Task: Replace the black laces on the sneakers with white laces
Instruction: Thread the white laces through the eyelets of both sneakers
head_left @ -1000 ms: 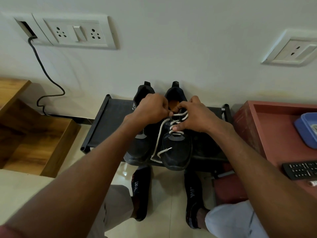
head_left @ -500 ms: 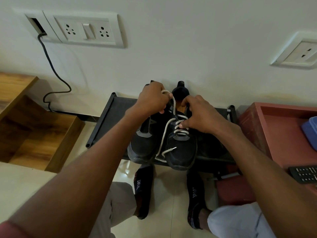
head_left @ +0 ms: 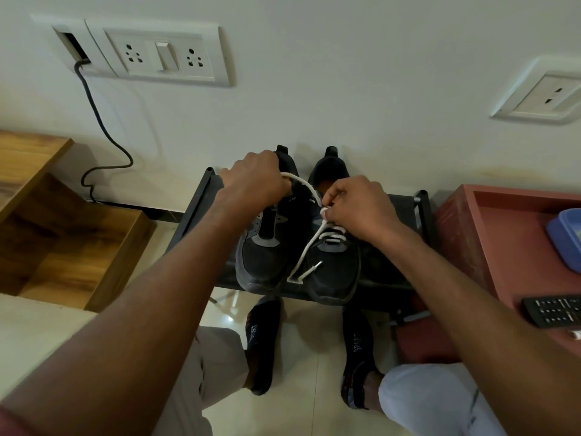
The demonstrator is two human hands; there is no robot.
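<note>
Two black sneakers stand side by side on a low black rack (head_left: pixel 198 202). The left sneaker (head_left: pixel 262 256) has no lace that I can see. The right sneaker (head_left: pixel 333 272) carries a white lace (head_left: pixel 306 250) threaded through its lower eyelets, with one loose end lying over the toe. My left hand (head_left: pixel 254 180) grips one strand of the lace and holds it taut up and to the left. My right hand (head_left: pixel 355 206) pinches the lace at the upper eyelets of the right sneaker.
A red-brown table (head_left: pixel 503 247) on the right holds a remote (head_left: pixel 553 309) and a blue container (head_left: pixel 566 240). Wooden steps (head_left: pixel 63 240) lie to the left. My feet in black socks (head_left: pixel 264 338) rest on the tiled floor below the rack. A cable (head_left: pixel 100 127) hangs from the wall socket.
My left hand has pulled its strand of the white lace up and away to the left, drawing it taut. My right hand stays at the right sneaker's upper eyelets.
</note>
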